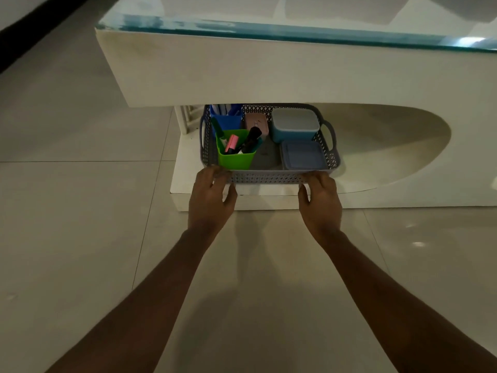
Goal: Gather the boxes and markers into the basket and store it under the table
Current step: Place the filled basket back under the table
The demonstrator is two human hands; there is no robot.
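Note:
A grey perforated basket [269, 177] sits on the white lower shelf [376, 189] under the table [242, 68]. Inside it stand a green cup [236, 157] with a pink marker [231, 143] and a black marker [252, 138], a blue cup [227, 121], a pink box [256, 122], a tall blue box with a pale lid [294, 125] and a flat blue-grey lidded box [304, 155]. My left hand [211, 197] grips the basket's near left corner. My right hand [320, 199] grips its near right corner.
The table's thick white front panel and green glass edge [295, 32] overhang the basket's far half. A white slatted support [187, 117] stands just left of the basket. Pale floor tiles [80, 211] spread around, with a dark strip [32, 30] at far left.

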